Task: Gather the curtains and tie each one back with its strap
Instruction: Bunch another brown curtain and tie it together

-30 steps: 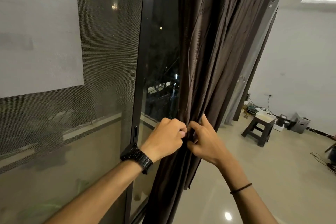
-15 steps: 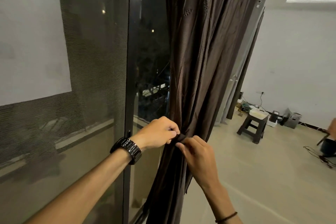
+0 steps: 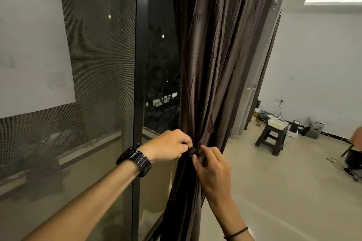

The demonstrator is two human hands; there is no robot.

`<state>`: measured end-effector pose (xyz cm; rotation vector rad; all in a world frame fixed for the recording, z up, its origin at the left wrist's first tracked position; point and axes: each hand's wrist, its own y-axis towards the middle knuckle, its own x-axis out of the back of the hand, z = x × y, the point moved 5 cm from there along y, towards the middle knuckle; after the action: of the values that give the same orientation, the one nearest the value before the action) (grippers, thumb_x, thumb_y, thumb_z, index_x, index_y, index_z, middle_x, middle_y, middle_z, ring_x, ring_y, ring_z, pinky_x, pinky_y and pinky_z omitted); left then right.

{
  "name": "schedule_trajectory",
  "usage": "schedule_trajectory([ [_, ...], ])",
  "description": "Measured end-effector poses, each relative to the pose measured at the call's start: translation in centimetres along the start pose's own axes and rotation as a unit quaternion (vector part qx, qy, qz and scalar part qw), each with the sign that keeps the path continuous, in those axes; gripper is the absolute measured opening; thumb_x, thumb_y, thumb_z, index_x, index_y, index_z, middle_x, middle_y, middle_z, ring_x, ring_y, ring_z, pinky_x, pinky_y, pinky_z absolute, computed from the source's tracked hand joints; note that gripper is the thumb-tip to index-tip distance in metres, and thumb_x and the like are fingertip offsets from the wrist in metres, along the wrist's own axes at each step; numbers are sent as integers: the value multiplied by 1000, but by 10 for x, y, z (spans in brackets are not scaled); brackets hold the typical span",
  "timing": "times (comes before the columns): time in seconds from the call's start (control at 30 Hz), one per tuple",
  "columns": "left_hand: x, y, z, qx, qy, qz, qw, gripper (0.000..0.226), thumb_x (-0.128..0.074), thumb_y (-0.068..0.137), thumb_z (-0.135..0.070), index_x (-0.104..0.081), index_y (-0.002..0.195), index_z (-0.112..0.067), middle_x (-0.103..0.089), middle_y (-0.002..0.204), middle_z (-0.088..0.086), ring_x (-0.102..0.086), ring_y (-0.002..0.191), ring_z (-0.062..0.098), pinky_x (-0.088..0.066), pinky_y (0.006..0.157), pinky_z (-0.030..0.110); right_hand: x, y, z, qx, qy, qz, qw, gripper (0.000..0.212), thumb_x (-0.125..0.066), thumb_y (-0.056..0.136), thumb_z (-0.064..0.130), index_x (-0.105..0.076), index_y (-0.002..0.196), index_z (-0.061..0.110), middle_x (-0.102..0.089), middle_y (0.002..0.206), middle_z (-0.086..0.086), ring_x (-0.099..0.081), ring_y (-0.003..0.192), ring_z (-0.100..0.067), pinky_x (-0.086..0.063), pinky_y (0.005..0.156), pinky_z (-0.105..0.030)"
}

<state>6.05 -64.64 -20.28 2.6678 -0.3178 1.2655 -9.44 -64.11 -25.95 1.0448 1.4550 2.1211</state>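
- The right grip (image 3: 212, 170) has come off the folds of the curtain (image 3: 211, 64). A second ago its fingers lay spread upward on the cloth; now they are curled and pinch the strap (image 3: 193, 150) from the right, with the back of the hand toward the camera.
- The strap was hidden between the hands a second ago. A short dark end of it now sticks out between them.
- The left grip (image 3: 168, 147), earlier pressed close against the right one, now pinches the strap's left side with thumb and forefinger.
- A tan shape (image 3: 357, 135), too cut off to identify, has come into view at the right edge.
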Motion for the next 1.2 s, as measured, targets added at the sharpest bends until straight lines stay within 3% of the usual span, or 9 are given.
schedule_trajectory([
  [0.13,1,-3,-3,6,3,-15,1000,30,-49,103,-16,-68,81,-23,-60,65,-6,-52,62,11,-40,64,30,-2,0,5,37,-42,-3,998,18,-72,87,17,-76,98,4,-62,73,-2,-54,53,-17,-42,44,-29],
  [0.3,-7,-11,-5,2,-3,-114,994,16,-52,102,-19,-65,104,-28,-66,80,-2,-66,79,18,-54,73,39,-2,6,3,41,-48,18,998,9,-80,80,7,-73,85,6,-57,67,-1,-49,49,-17,-39,42,-28],
  [0.4,-11,-17,-9,-17,15,-139,990,21,-51,100,-12,-64,103,-29,-62,73,-1,-63,74,21,-48,63,39,-4,11,3,28,-43,19,999,13,-81,75,2,-70,79,7,-55,66,-1,-47,47,-18,-35,44,-26],
  [0.53,-6,-17,-8,12,50,-111,993,31,-44,98,-10,-63,82,-28,-62,84,2,-61,73,21,-38,54,29,-6,-5,7,-26,26,30,999,39,-87,76,16,-72,111,7,-71,94,-2,-66,71,-13,-57,62,-22],
  [0.63,-4,-15,-10,25,78,-80,993,33,-41,95,-7,-57,72,-26,-61,89,5,-61,76,25,-37,54,30,-3,-25,18,-94,87,8,992,50,-89,76,29,-67,115,7,-70,102,-1,-65,82,-6,-55,73,-13],
  [0.87,-6,-12,-16,51,112,-68,990,25,-43,93,-11,-63,85,-23,-60,101,7,-60,97,33,-49,75,38,-4,-27,28,-143,94,-23,985,30,-77,85,33,-72,96,6,-68,114,-6,-59,85,2,-51,79,-6],
  [1.07,-5,-11,-12,53,120,-71,989,29,-43,94,-13,-58,76,-29,-58,95,5,-60,94,33,-42,71,33,-12,-19,34,-54,33,44,997,10,-76,90,15,-70,87,6,-66,122,-7,-70,83,-14,-53,75,-17],
  [1.13,-3,-11,-11,32,107,-76,991,32,-44,94,-12,-60,73,-30,-60,89,1,-61,87,29,-42,66,33,-10,-14,34,-46,64,59,995,8,-71,93,10,-68,88,4,-62,124,8,-67,83,-10,-51,77,-13],
  [1.2,-1,-12,-11,7,74,-92,993,31,-46,95,-9,-67,81,-27,-63,80,-4,-62,76,22,-44,60,29,-10,-11,22,-128,192,84,969,7,-67,96,8,-62,100,4,-55,112,32,-63,82,-6,-50,77,-13],
])
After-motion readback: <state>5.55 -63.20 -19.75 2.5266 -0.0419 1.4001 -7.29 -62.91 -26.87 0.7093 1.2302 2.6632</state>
